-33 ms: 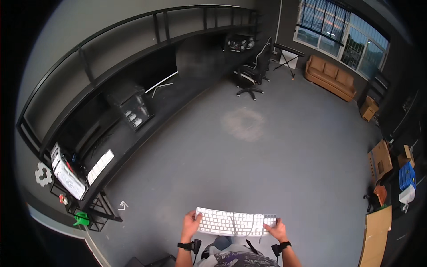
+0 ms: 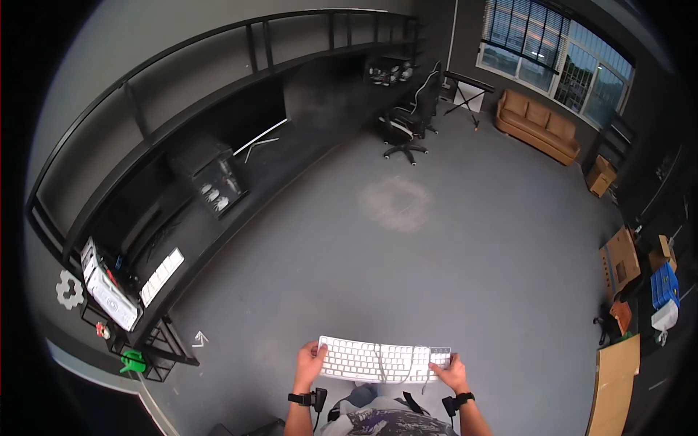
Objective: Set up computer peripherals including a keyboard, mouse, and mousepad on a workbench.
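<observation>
A white keyboard (image 2: pixel 385 361) hangs level in front of my body, above the grey floor. My left hand (image 2: pixel 310 363) grips its left end, thumb on the top face. At the other end, my right hand (image 2: pixel 452 373) holds the right edge, with the thumb over the darker number keys. A grey cable (image 2: pixel 379 357) lies loosely across the keys in loops. The fingers under the keyboard are hidden.
A long black desk (image 2: pixel 218 240) runs along the left, bearing a white computer case (image 2: pixel 113 301) and a white panel-like strip (image 2: pixel 161 277). An office chair (image 2: pixel 407 127) and brown sofa (image 2: pixel 538 123) stand far off. Cardboard (image 2: pixel 614 389) leans at right; a green watering can (image 2: pixel 133 361) sits lower left.
</observation>
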Action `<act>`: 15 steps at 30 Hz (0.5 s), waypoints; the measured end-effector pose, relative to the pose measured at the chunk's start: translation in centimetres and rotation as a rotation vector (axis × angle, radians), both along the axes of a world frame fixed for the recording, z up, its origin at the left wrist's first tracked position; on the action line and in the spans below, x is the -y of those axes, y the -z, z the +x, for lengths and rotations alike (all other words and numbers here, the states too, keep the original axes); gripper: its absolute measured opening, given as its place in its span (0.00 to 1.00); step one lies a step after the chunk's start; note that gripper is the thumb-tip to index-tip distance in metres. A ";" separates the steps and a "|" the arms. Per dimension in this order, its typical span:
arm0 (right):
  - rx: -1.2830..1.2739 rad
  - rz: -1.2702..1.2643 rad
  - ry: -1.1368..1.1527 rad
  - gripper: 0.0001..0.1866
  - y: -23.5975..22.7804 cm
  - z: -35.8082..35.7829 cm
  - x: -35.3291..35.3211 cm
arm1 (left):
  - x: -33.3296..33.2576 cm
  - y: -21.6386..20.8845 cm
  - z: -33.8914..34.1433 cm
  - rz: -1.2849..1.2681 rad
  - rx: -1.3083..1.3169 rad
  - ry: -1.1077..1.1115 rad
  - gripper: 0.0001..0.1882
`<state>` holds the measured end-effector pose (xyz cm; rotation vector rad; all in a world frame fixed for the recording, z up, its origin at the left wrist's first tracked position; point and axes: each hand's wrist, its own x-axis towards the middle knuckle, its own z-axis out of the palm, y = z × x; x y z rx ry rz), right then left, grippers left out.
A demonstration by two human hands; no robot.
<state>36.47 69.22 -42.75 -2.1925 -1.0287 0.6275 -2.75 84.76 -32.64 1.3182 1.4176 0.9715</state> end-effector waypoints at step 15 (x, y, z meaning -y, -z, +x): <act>-0.136 0.145 0.056 0.40 -0.2 5.4 -12.9 | -12.3 -3.5 5.6 0.010 0.063 0.148 0.21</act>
